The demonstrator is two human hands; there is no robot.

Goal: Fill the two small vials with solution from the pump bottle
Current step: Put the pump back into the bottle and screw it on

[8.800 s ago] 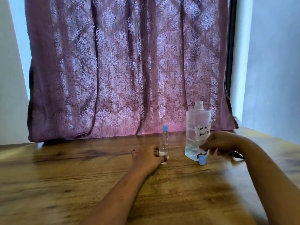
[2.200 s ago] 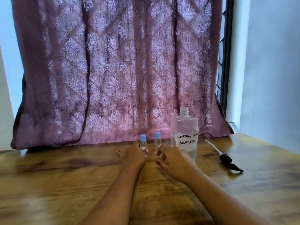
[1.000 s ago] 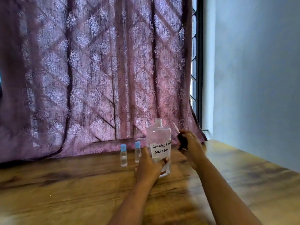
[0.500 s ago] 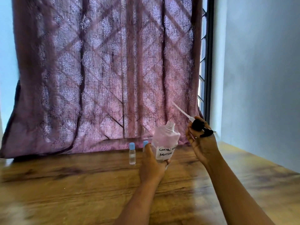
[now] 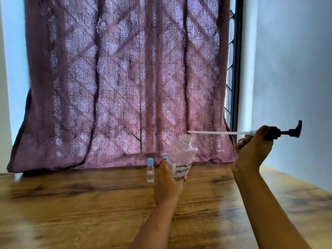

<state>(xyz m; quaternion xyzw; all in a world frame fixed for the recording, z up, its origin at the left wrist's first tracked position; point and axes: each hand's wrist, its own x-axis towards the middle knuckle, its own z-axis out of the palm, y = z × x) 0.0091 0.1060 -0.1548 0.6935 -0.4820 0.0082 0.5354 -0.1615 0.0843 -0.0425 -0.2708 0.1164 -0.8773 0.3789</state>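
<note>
Here left hand (image 5: 168, 185) grips tilted bottle (image 5: 181, 155); right hand (image 5: 253, 152) holds pump (image 5: 277, 133).

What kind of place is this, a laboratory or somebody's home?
Probably a room in a home, not a laboratory: a patterned purple curtain hangs over a barred window, and the work happens on a plain wooden table beside a painted wall.

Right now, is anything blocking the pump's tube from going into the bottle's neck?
Nothing visible does. The tube ends above the uncapped neck of the bottle, clear air between; the left hand grips lower down, the right hand holds the pump.
</note>
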